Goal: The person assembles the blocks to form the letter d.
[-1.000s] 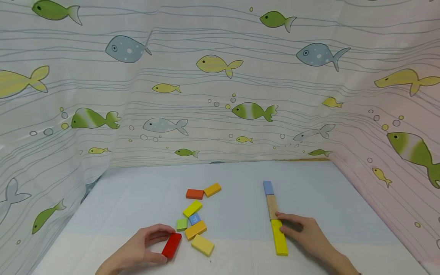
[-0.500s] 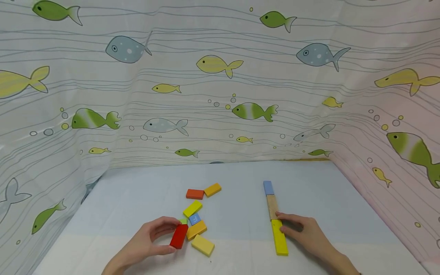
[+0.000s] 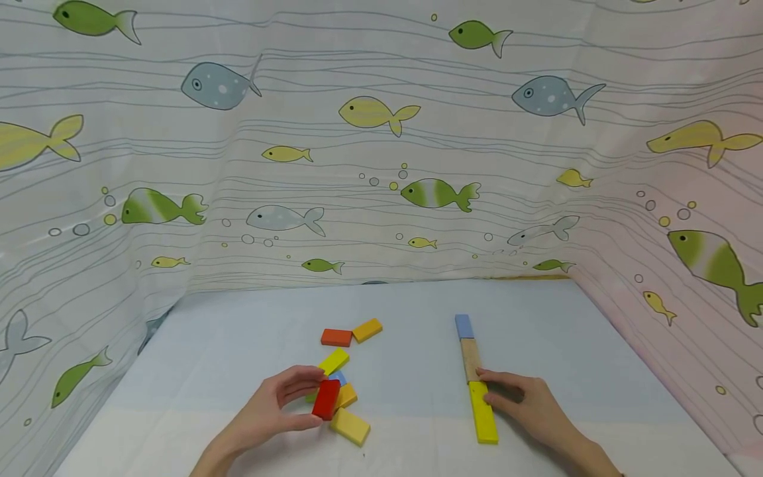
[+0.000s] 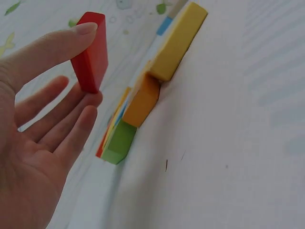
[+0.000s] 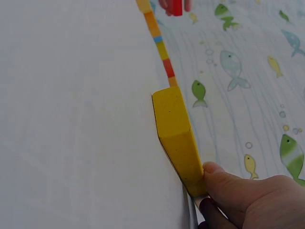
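Note:
Thumb and fingertips of my left hand point(image 3: 262, 409) pinch a red toy block point(image 3: 326, 399), which hangs above the table in the left wrist view. In the head view it overlaps an orange block point(image 3: 348, 395) and a green block, mostly hidden behind the hand. On the right, a row joins a blue block point(image 3: 463, 326), a bare wooden block point(image 3: 469, 358) and a long yellow block point(image 3: 483, 417). My right hand point(image 3: 539, 407) rests at the row's right side, index fingertip at the wooden block, thumb against the yellow one.
Near the red block lie a pale yellow block point(image 3: 350, 427), a small blue block point(image 3: 338, 377) and a yellow block point(image 3: 335, 361). Farther back, a red-orange block point(image 3: 336, 338) meets another orange block point(image 3: 367, 330). A fish-print curtain point(image 3: 369, 218) surrounds the white table point(image 3: 411, 371).
My left hand has lifted the red block and carried it right and away from me, over the green and orange blocks. The right hand and its row have stayed put.

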A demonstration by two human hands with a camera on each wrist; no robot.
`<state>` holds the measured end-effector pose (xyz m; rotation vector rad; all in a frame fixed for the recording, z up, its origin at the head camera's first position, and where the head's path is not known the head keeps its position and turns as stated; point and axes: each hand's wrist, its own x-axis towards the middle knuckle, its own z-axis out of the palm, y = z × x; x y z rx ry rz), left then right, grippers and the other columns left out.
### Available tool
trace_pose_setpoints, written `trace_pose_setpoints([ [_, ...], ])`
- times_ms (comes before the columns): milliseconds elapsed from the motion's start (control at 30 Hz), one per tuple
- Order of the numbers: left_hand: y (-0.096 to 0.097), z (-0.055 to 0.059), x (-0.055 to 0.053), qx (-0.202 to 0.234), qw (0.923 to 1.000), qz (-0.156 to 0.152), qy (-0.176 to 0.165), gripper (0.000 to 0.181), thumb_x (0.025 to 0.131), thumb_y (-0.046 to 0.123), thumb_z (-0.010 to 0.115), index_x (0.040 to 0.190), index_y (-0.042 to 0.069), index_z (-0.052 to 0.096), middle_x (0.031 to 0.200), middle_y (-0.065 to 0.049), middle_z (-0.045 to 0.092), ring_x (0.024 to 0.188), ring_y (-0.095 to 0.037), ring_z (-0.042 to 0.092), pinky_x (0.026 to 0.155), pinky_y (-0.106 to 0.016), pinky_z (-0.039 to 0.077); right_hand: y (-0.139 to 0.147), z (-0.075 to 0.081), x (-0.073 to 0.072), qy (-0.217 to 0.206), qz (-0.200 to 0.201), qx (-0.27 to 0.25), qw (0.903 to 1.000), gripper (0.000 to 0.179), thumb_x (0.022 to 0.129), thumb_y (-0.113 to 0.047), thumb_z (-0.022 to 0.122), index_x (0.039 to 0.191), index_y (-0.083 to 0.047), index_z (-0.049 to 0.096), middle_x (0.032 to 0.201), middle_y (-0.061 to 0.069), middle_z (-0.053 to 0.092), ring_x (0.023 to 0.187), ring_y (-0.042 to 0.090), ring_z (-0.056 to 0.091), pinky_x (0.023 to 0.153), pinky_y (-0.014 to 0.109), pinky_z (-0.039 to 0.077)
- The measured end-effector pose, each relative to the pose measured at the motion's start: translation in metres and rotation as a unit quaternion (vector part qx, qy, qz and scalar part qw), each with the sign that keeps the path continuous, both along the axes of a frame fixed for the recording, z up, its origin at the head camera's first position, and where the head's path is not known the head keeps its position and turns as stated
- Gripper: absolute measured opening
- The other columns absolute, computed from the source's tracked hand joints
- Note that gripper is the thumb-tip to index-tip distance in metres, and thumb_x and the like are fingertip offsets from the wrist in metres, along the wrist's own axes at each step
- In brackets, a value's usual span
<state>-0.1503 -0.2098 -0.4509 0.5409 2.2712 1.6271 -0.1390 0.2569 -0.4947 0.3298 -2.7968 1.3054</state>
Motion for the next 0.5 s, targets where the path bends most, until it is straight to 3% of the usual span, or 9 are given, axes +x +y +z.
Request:
trace_pose_setpoints([
  [167, 0.01, -0.001, -0.004, -0.002, 0.9999, 0.013, 0.0, 0.069, 0.083, 0.018, 0.082, 0.141, 0.0, 0.048, 0.138, -0.018, 0.056, 0.12, -0.012, 0.062, 0.103, -0.026, 0.05, 0.0, 0.0, 0.0, 0.002, 0.002, 0.0, 1.0, 0.035, 0.087, -0.043, 0.074, 0.121, -0.037, 0.07, 0.128, -0.019, 0.066, 0.125, 0.015, 0.06, 0.103, 0.036, 0.051],
  [500, 0.038, -0.001, -0.012, 0.001, 0.9995, 0.031, 0.007, 0.069, 0.08, 0.021, 0.085, 0.138, 0.006, 0.052, 0.138, -0.012, 0.058, 0.127, -0.028, 0.058, 0.106, -0.034, 0.048, 0.001, 0.0, -0.001, 0.02, 0.01, -0.002, 0.9997, 0.035, 0.088, -0.042, 0.074, 0.121, -0.035, 0.07, 0.127, -0.019, 0.066, 0.122, 0.011, 0.061, 0.101, 0.028, 0.051],
])
